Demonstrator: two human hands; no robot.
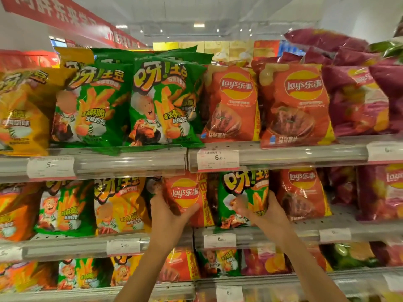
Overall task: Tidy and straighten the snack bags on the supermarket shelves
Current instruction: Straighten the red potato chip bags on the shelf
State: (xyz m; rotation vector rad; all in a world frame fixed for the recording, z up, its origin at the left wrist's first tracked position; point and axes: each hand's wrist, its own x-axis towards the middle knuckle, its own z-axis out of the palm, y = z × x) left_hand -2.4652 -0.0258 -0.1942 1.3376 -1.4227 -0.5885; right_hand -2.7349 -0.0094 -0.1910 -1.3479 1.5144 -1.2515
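Observation:
On the middle shelf my left hand [168,216] grips a red Lay's chip bag [189,192] from below, thumb across its front. Beside it, my right hand [266,211] holds a green potato-stick bag [244,188], fingers curled round its lower right edge. The two bags stand upright side by side at the join of two shelf sections. Another red Lay's bag [302,192] stands just right of the green one. Yellow [121,205] and green [64,208] potato-stick bags fill the row to the left.
The top shelf holds green potato-stick bags [161,101], red Lay's bags [231,103] and purple bags [357,99]. Price-tag rails [130,162] run along each shelf edge. A lower shelf [261,280] carries more mixed bags. A red banner [65,16] hangs at the upper left.

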